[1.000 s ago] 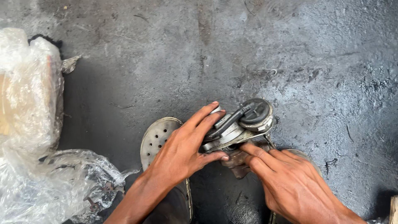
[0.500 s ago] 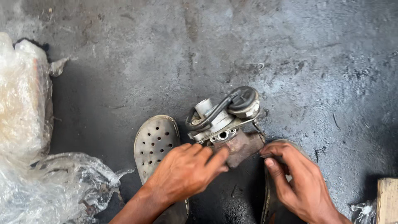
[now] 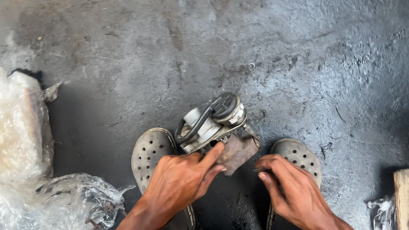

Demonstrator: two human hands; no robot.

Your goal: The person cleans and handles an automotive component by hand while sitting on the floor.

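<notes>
The left hand (image 3: 181, 181) has slid down; its fingers now press the grimy grey metal pump with its black hose (image 3: 215, 123), while the right hand (image 3: 289, 189), fingers pressed together, pinches something small.

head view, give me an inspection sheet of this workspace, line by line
surface: dark, oil-stained concrete floor, rough and scuffed.
job's things: grimy metal mechanical part with a round cap, a rusty brown bracket at its lower end; it sits on the floor between two perforated sandals.
clutter: crumpled clear plastic wrap at the left edge; wooden block and a scrap of plastic at the right edge.
hands: left hand steadies the part, fingers on the bracket; right hand pinches something small, too small to tell.
cables: black rubber hose looped on the part.
surroundings: nothing seen beyond the floor.
</notes>
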